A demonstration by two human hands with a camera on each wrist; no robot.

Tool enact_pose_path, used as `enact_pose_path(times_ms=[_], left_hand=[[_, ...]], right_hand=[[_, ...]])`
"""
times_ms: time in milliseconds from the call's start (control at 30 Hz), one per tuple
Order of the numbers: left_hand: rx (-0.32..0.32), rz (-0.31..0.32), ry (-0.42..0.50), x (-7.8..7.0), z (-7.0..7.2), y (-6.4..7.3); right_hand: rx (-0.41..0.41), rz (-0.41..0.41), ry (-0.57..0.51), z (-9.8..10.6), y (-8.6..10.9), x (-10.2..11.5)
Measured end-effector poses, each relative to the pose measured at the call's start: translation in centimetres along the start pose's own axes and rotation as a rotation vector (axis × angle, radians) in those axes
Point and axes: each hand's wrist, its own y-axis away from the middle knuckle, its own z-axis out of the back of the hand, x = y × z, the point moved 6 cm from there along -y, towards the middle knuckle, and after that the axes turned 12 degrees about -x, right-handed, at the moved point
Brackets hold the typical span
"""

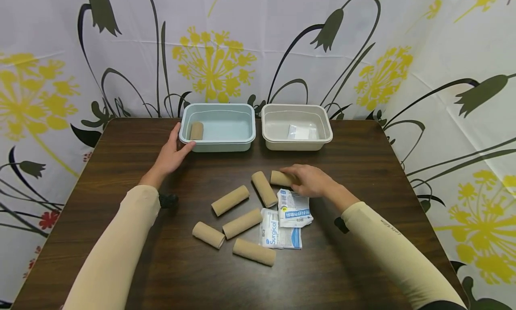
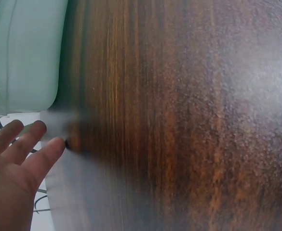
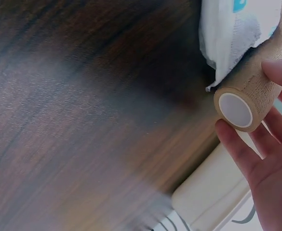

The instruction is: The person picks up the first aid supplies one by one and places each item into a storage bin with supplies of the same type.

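Observation:
My right hand (image 1: 312, 181) holds a tan elastic bandage roll (image 1: 281, 178) by its end, thumb on one side and fingers on the other. In the right wrist view, the white core of that bandage roll (image 3: 236, 109) faces the camera. My left hand (image 1: 170, 155) is at the left end of the light blue bin (image 1: 225, 146), its fingers spread and relaxed, the thumb by the front rim. One bandage roll (image 1: 196, 131) stands inside that bin. Several more rolls, such as this bandage roll (image 1: 230, 200), lie scattered on the table, nearer to me.
Two white-and-blue gauze packets, an upper packet (image 1: 295, 209) and a lower packet (image 1: 280, 238), overlap beside the rolls. To the blue bin's right stands a beige bin (image 1: 296, 145) with a small white packet (image 1: 302, 132) inside. A flowered curtain (image 1: 258, 45) hangs behind the dark wooden table (image 1: 169, 265).

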Motion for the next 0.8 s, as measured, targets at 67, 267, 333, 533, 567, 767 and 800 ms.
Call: enact_pose_path(times_ms=[67,267,333,533,567,767,800], left_hand=[[0.004,0.0,-0.002,0.0,0.0,0.0],[0.012,0.006,-0.036,-0.1,-0.2,0.1],[0.018,0.008,-0.045,-0.1,-0.2,0.1],[0.037,0.008,-0.061,-0.1,-0.3,0.1],[0.041,0.01,-0.063,-0.2,-0.3,0.1],[0.061,0.024,-0.074,-0.4,-0.6,0.1],[0.062,0.026,-0.078,-0.5,-0.7,0.1]], right_hand=[[-0.014,0.007,0.001,0.3,-0.1,0.1],[-0.057,0.036,-0.016,1.4,-0.4,0.7],[-0.071,0.043,-0.029,1.8,-0.7,1.0],[-0.119,0.015,-0.167,2.8,-1.9,2.2],[-0.128,0.0,-0.21,3.0,-2.3,2.4],[-0.181,-0.175,-0.576,3.3,-5.1,3.2],[-0.189,-0.22,-0.635,3.3,-5.6,3.3]])
